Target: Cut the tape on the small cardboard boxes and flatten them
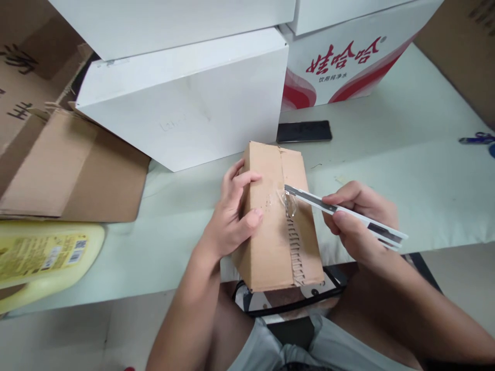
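Note:
A small brown cardboard box (270, 242) rests at the near edge of the pale table (406, 170), partly over my lap. My left hand (232, 216) grips its left side, thumb on top. My right hand (359, 221) is closed on a white utility knife (344, 211). The knife's blade tip touches the clear tape on the box's top seam. The near half of the seam is torn, with corrugated edges showing.
Large white boxes (185, 108) stand behind, one with red print (344, 62). A black phone (304, 131) lies on the table. Flattened brown cardboard (65, 170) and a yellow bottle (42, 257) sit at the left. Blue scissors (477, 138) lie at the far right.

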`<action>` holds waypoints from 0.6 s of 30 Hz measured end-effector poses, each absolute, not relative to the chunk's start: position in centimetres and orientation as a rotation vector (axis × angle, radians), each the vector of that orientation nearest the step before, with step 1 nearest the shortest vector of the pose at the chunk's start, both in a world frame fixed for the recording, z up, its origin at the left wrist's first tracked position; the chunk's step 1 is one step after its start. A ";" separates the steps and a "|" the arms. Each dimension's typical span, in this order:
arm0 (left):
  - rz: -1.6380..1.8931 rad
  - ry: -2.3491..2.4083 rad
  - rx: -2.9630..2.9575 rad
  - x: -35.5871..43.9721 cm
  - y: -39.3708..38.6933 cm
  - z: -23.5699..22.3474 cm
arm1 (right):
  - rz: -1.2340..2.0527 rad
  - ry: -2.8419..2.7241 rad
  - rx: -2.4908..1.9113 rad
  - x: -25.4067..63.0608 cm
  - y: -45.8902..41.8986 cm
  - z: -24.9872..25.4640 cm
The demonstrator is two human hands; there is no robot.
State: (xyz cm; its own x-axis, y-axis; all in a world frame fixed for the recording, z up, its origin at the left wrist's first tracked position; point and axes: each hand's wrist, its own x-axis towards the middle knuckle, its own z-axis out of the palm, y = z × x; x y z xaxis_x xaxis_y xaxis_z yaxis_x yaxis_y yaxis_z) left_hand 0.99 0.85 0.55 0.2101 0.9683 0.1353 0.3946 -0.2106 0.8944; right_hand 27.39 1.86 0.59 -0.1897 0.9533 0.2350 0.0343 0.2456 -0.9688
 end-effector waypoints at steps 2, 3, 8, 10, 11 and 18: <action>0.962 1.279 1.741 1.0 0.8 0.5 | 1.103 -1.500 -0.970 27.5 1.8 0.7; 0.962 1.276 1.744 1.0 0.8 0.5 | 1.100 -1.499 -0.965 27.5 1.7 0.7; 0.955 1.293 1.752 1.2 0.8 0.7 | 1.106 -1.442 -0.986 27.0 1.3 1.3; 0.942 1.308 1.754 1.3 0.8 0.8 | 1.108 -1.414 -0.998 26.7 1.3 1.7; 0.938 1.310 1.753 1.3 0.8 0.8 | 1.107 -1.400 -1.002 26.6 1.3 1.9; 0.935 1.300 1.728 1.4 0.8 0.8 | 1.112 -1.318 -0.992 26.6 1.3 2.3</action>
State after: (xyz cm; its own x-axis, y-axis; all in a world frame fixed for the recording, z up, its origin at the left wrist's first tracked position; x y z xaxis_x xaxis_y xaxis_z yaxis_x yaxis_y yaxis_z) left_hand 1.36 0.81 0.76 0.2116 0.9715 0.1067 0.4101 -0.1874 0.8926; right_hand 26.55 1.35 2.26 -0.0565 0.9753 0.2136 -0.0461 0.2112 -0.9764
